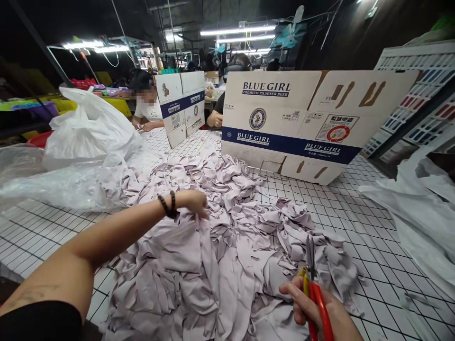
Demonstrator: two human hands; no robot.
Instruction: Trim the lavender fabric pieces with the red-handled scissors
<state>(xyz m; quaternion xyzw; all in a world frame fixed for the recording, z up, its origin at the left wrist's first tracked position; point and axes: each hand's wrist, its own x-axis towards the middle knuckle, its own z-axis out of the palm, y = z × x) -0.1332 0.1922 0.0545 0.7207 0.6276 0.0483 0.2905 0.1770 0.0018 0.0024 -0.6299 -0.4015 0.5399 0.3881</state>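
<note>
Under lights (238, 31), cloth (227, 279) on gridded table (369, 222)

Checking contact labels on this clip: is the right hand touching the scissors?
Touching. The head view shows it plainly: the right hand is wrapped around the red-handled scissors, skin against them, their blades sticking out beyond the grip.
</note>
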